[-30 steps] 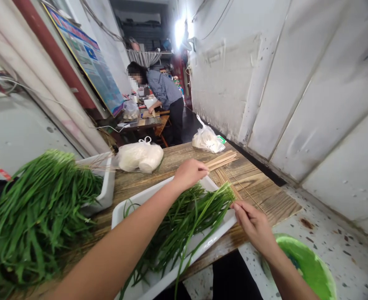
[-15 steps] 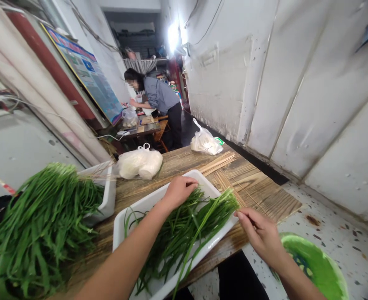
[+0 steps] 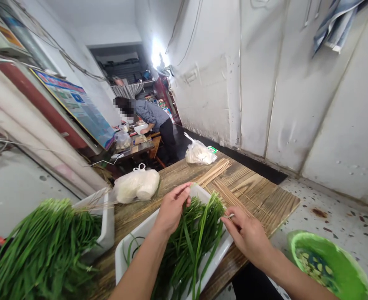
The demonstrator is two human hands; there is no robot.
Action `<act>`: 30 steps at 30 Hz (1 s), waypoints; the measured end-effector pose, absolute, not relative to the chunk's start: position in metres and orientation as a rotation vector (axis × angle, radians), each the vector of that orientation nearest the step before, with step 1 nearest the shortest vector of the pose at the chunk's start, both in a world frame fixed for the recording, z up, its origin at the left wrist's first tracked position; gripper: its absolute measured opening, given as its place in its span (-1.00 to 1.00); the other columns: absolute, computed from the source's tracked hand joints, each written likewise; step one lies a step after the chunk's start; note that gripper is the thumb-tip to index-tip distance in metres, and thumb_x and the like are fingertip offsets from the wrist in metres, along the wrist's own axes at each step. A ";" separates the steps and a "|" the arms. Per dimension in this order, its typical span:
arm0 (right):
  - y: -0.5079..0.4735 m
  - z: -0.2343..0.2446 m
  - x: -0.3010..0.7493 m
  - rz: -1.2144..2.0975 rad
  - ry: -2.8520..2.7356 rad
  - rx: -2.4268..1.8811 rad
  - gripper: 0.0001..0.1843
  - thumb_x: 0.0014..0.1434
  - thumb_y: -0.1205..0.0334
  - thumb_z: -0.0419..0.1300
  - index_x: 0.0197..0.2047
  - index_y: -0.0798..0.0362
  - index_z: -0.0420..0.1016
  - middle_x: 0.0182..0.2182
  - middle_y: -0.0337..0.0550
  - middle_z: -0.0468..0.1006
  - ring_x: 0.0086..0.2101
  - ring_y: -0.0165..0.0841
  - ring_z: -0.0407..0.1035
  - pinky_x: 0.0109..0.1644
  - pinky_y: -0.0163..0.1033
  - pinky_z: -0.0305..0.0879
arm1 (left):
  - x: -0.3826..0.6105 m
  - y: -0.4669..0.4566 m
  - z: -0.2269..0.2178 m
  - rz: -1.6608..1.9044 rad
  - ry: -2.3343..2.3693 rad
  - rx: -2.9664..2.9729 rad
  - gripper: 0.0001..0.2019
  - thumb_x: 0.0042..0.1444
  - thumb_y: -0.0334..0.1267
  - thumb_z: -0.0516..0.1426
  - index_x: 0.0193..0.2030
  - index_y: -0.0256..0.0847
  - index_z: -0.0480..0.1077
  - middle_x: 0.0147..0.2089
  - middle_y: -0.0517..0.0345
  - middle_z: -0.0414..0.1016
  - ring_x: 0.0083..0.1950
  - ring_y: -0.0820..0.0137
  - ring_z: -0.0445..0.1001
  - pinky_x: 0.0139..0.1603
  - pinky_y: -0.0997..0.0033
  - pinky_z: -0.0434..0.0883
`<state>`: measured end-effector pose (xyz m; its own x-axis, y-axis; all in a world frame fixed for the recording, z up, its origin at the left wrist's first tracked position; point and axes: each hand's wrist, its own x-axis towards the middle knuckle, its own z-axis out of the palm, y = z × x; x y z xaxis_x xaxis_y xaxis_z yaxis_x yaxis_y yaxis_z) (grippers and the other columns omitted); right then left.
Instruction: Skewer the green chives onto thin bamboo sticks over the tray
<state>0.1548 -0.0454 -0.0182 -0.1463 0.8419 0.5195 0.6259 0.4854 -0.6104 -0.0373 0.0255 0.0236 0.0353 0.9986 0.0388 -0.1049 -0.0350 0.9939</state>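
Green chives, seemingly under left fingers

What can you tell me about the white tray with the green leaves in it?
The white tray is a shallow, rectangular dish, plastic by its look, lying flat on the wooden table. Long green leaves fill it and spill over its near rim. The left hand rests on the leaves at its far end; the right hand pinches a thin stick beside its right rim.

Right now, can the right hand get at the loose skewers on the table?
Probably yes. The right hand hovers just beside the loose skewers on the wooden table, and nothing lies between them; the chives sit further left.
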 end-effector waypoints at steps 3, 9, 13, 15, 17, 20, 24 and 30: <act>-0.049 -0.014 0.154 0.296 -1.852 -1.228 -0.73 0.25 0.23 -0.04 0.00 0.13 0.22 -0.72 -0.36 0.37 -0.73 -0.37 0.28 -0.61 -0.33 0.20 | -0.036 0.023 0.025 1.285 1.078 1.149 -0.66 -0.11 -0.17 0.23 -0.19 -0.31 0.46 -0.59 0.30 0.27 -0.53 0.59 0.19 -0.48 0.57 0.16; -0.055 -0.009 0.149 0.465 -1.849 -1.033 -0.69 0.24 0.29 -0.02 0.04 0.05 0.34 -0.30 -0.08 0.58 -0.41 -0.29 0.49 -0.32 -0.28 0.39 | -0.035 0.019 0.030 1.298 0.983 0.925 -0.75 -0.18 -0.22 0.28 -0.36 -0.34 0.47 -0.48 0.22 0.34 -0.49 0.60 0.26 -0.49 0.60 0.23; -0.051 -0.004 0.145 0.572 -1.815 -1.019 -0.69 0.24 0.29 -0.01 0.02 0.04 0.39 -0.23 -0.09 0.57 -0.36 -0.30 0.48 -0.25 -0.28 0.39 | -0.034 0.017 0.034 1.229 0.905 0.771 -0.79 -0.19 -0.32 0.29 -0.38 -0.37 0.46 -0.47 0.19 0.33 -0.50 0.63 0.26 -0.50 0.64 0.27; -0.050 -0.002 0.144 0.590 -1.810 -1.022 -0.68 0.24 0.29 -0.02 0.03 0.03 0.39 -0.26 -0.12 0.58 -0.41 -0.32 0.46 -0.26 -0.28 0.39 | -0.033 0.016 0.035 1.221 0.857 0.725 -0.82 -0.16 -0.35 0.27 -0.37 -0.38 0.46 -0.46 0.19 0.32 -0.50 0.63 0.27 -0.50 0.66 0.28; -0.049 0.000 0.144 0.601 -1.809 -1.018 -0.67 0.24 0.29 -0.02 0.04 0.02 0.39 -0.31 -0.15 0.58 -0.45 -0.35 0.43 -0.25 -0.28 0.38 | -0.032 0.016 0.035 1.220 0.814 0.699 -0.84 -0.13 -0.38 0.26 -0.36 -0.38 0.45 -0.45 0.19 0.32 -0.49 0.63 0.27 -0.50 0.66 0.30; -0.050 0.001 0.143 0.616 -1.805 -1.006 -0.66 0.24 0.30 -0.02 0.06 0.01 0.38 -0.29 -0.16 0.58 -0.45 -0.36 0.42 -0.23 -0.30 0.37 | -0.033 0.014 0.036 1.212 0.785 0.679 -0.87 -0.09 -0.40 0.23 -0.35 -0.38 0.44 -0.45 0.18 0.31 -0.49 0.63 0.27 -0.50 0.67 0.31; -0.050 0.001 0.143 0.626 -1.795 -0.991 -0.65 0.23 0.32 -0.01 0.06 0.02 0.37 -0.20 -0.15 0.56 -0.45 -0.38 0.42 -0.21 -0.33 0.36 | -0.033 0.013 0.036 1.205 0.773 0.676 -0.88 -0.07 -0.41 0.21 -0.34 -0.39 0.43 -0.44 0.18 0.29 -0.49 0.64 0.26 -0.50 0.68 0.30; -0.049 0.000 0.143 0.624 -1.797 -0.999 -0.65 0.23 0.31 -0.02 0.06 0.02 0.38 -0.28 -0.16 0.57 -0.47 -0.37 0.40 -0.20 -0.31 0.36 | -0.032 0.015 0.034 1.205 0.742 0.702 -0.85 -0.06 -0.39 0.22 -0.32 -0.40 0.43 -0.44 0.18 0.27 -0.49 0.65 0.21 -0.53 0.68 0.25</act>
<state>0.1429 -0.0488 0.0004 -0.2117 0.8446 0.4918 0.3582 0.5352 -0.7650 -0.0322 0.0146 0.0337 0.1905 0.9733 -0.1279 -0.5518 0.2139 0.8061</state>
